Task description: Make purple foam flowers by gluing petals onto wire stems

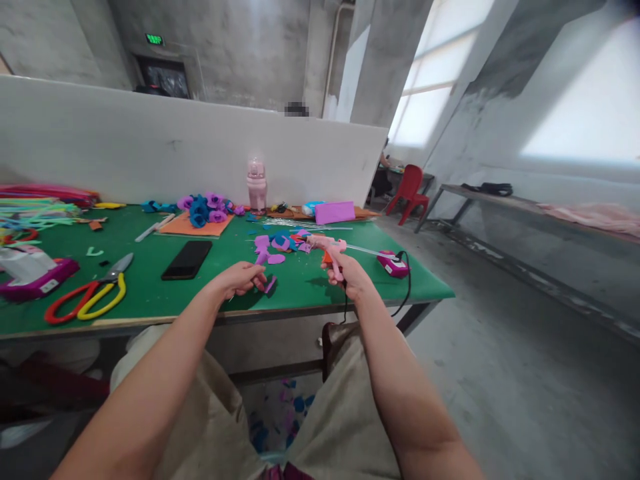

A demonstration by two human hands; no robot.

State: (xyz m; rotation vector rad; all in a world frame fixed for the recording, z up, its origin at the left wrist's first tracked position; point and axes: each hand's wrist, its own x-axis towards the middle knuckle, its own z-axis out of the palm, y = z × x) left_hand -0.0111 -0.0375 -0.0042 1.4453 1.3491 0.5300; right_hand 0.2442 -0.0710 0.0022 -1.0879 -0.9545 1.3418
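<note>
A pink hot glue gun (338, 261) is in my right hand (357, 276), my fingers wrapped round its grip. Its nozzle points left, a clear glue stick sticks out behind, and a black cord hangs below. My left hand (242, 279) is closed in a pinch at the front of the table, with a small purple paper petal (271, 286) at its fingertips. Just beyond both hands lie loose purple petals (277, 259) and blue paper pieces (279, 238). Behind these, finished-looking purple and blue paper flowers (199, 212) rest on an orange sheet (195, 228).
On the green table (300, 287) lie a phone (187, 260), red-and-yellow-handled scissors (100, 293) and coloured pipe cleaners (40, 212). A pink bottle (257, 187) stands by the white partition (200, 147). A magenta box (393, 264) sits at the right, near the cord.
</note>
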